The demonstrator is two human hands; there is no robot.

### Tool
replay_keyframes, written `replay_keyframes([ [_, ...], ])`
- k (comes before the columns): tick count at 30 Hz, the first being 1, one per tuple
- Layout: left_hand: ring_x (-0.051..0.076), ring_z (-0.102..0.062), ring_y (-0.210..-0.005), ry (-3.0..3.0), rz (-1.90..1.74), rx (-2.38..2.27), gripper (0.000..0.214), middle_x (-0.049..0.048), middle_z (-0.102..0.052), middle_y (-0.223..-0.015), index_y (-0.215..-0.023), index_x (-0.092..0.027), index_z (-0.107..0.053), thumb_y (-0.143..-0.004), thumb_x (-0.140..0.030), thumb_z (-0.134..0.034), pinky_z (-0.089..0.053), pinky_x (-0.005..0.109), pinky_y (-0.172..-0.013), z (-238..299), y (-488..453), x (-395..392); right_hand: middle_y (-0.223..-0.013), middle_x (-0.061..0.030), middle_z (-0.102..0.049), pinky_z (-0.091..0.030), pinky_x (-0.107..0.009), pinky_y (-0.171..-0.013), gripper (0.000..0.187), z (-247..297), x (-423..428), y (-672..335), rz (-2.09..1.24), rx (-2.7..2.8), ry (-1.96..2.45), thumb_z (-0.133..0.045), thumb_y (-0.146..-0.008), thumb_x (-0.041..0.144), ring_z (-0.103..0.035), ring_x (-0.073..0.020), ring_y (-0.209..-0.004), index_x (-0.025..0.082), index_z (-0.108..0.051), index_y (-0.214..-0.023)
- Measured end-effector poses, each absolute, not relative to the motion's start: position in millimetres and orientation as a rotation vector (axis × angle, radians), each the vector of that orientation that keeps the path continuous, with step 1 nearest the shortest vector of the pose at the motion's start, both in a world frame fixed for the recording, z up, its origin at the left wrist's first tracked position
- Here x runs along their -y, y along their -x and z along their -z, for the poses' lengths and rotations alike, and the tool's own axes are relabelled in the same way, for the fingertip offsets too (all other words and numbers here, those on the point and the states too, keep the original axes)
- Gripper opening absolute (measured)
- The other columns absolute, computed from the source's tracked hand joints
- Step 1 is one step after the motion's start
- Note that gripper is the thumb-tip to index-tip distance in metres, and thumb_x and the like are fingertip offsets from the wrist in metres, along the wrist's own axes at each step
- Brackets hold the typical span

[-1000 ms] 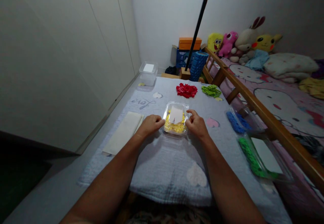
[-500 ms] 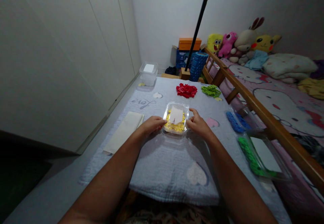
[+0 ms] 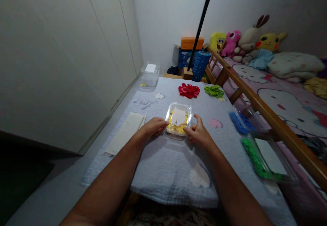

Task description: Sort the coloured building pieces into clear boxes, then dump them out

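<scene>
A clear plastic container point(image 3: 189, 112) with a lid and a white label sits in front of me, yellow pieces point(image 3: 176, 128) inside it. At its left edge, my left hand point(image 3: 155, 126) is closed, the thumb lying on the lid's rim and the other fingers low along the side. My right hand point(image 3: 198, 130) grips the near right corner; its thumb presses on the lid and its index finger sticks up, apart from the container. The undersides of both hands are hidden. Beyond the container lies a heap of red pieces point(image 3: 189, 90), with light green pieces point(image 3: 214, 91) to its right.
Folded cream cloth or paper point(image 3: 126, 133) lies left on the blue-grey tablecloth point(image 3: 168, 171). A clear lidded box point(image 3: 150, 78) stands at the far left corner. Along the right edge are containers of blue pieces point(image 3: 240, 122) and green pieces point(image 3: 255, 158), beside a wooden bed rail point(image 3: 268, 113).
My right hand has slid toward me along the container, its thumb moving onto the near right corner of the lid. The left hand stays nearly still. The view has shifted slightly.
</scene>
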State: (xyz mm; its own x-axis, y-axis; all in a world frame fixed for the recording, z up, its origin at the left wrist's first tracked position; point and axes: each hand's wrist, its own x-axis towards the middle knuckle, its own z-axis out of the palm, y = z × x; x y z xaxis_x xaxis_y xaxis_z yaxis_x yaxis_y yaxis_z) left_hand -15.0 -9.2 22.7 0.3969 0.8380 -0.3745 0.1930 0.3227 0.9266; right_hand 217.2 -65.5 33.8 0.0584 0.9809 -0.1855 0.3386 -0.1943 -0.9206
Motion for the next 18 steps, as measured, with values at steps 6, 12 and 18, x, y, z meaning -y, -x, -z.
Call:
replay_keyframes([
  [6,0.007,-0.033,-0.042,-1.226,-0.557,-1.098,0.042,-0.0038,-0.044,-0.049,-0.059,-0.02,-0.051,-0.068,-0.053,-0.075,-0.02,0.023,-0.043,-24.0,16.5,8.7,-0.055,0.0131,-0.055,-0.039,-0.022,-0.038,0.103,-26.0,68.3,-216.9,-1.259,1.263,1.544,-0.073,-0.079,0.045,-0.05,-0.0133,-0.039,0.017,-0.017,-0.161],
  [12,0.006,-0.032,-0.041,-1.208,-0.547,-1.066,0.043,-0.0044,-0.043,-0.048,-0.059,-0.02,-0.051,-0.067,-0.054,-0.076,-0.019,0.023,-0.042,-22.2,17.4,7.8,-0.054,0.0133,-0.056,-0.039,-0.021,-0.035,0.105,-26.0,70.6,-213.7,-1.304,1.253,1.486,-0.069,-0.078,0.05,-0.047,-0.0128,-0.037,0.015,-0.014,-0.161],
  [18,0.006,-0.033,-0.041,-1.188,-0.524,-1.013,0.047,-0.0038,-0.045,-0.049,-0.059,-0.02,-0.05,-0.064,-0.056,-0.08,-0.02,0.023,-0.042,-24.0,18.2,7.0,-0.055,0.0133,-0.057,-0.039,-0.02,-0.034,0.107,-26.8,72.8,-212.3,-1.333,1.212,1.461,-0.07,-0.078,0.051,-0.048,-0.0125,-0.037,0.017,-0.012,-0.162],
])
